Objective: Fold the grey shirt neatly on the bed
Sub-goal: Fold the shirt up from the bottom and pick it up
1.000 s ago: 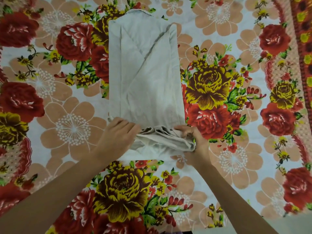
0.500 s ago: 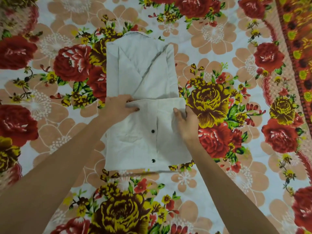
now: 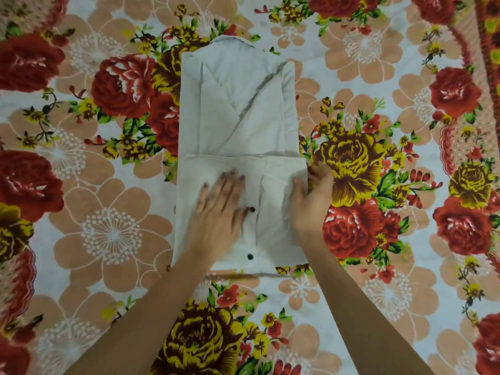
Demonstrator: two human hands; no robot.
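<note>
- Pale grey buttoned cloth shirt (image 3: 238, 112) is lying mid-bed on the floral sheet (image 3: 81, 239), hem folded up.
- I'm flattening this fold with my outspread left hand (image 3: 219, 212); my right hand (image 3: 311, 198) is pinching its edge.
- Next, I'm judging, another fold upward.

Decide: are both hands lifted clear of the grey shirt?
No, the left hand lies flat on the grey shirt and the right hand holds its right edge.

Pale grey shirt (image 3: 238, 117), black buttons (image 3: 252, 209); red-yellow-peach floral bedsheet (image 3: 108, 234).
</note>
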